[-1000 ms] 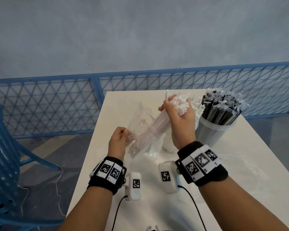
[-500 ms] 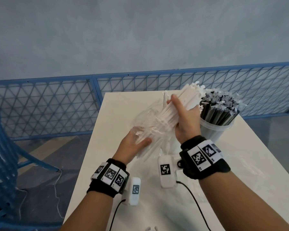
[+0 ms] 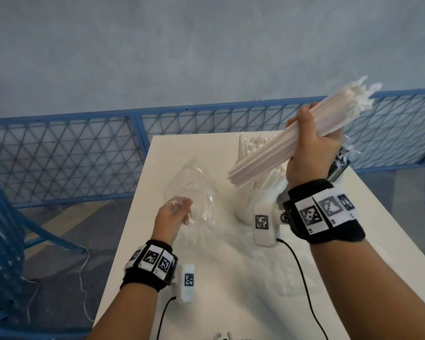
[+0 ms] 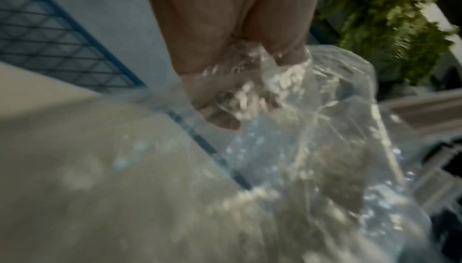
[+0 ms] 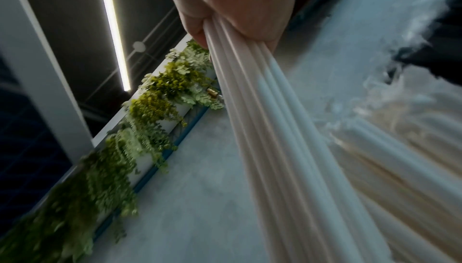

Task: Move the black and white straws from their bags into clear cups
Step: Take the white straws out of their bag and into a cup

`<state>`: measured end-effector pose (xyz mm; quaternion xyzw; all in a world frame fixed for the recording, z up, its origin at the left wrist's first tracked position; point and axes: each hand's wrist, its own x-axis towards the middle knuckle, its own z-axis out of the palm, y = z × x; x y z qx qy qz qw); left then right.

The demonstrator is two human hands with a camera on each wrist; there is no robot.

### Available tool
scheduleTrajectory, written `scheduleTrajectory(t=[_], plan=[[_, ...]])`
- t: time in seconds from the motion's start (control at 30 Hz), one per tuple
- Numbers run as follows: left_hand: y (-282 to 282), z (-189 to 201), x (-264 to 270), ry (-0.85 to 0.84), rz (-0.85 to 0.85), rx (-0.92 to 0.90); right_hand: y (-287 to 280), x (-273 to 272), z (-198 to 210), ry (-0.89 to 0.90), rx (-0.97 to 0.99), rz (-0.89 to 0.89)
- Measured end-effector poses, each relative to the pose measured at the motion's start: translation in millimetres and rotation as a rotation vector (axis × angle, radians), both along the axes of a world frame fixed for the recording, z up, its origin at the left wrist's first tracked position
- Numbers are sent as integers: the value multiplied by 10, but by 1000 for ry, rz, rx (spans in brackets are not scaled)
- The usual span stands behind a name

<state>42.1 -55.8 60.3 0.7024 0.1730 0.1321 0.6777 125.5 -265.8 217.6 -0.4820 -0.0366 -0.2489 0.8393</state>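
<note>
My right hand grips a thick bundle of white straws, lifted clear of the bag and slanting up to the right above a clear cup that holds more white straws. My left hand pinches the crumpled, empty clear plastic bag over the table's left part. A second cup of black straws stands behind my right wrist, mostly hidden.
The white table has its left edge close by my left arm. A blue mesh fence runs behind it and a blue chair stands at the left. Cables from the wrist cameras trail over the table.
My right hand has pulled the white straw bundle fully out of the bag and raised it up to the right. My left hand has kept the emptied bag and drawn it left.
</note>
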Motion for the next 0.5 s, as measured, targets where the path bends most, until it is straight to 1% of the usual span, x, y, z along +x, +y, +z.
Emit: scheduleTrajectory(t=[0.07, 0.1, 0.2, 0.27, 0.37, 0.43, 0.5], plan=[[35, -14, 22, 6, 101, -82, 22, -43, -2, -76, -135, -28], [42, -4, 32, 7, 123, -104, 40, -61, -12, -107, -201, -31], [13, 65, 48, -20, 99, -152, 133, -102, -56, -154, -421, -45], [-27, 117, 58, -37, 77, -183, 192, -109, -70, -191, -527, -56], [-66, 177, 70, -44, 75, -208, 210, -92, -8, -244, -596, -70], [-73, 207, 76, -54, 72, -212, 188, -47, 58, -233, -576, -53], [-78, 238, 83, -63, 65, -213, 186, -4, 73, -205, -599, -35]])
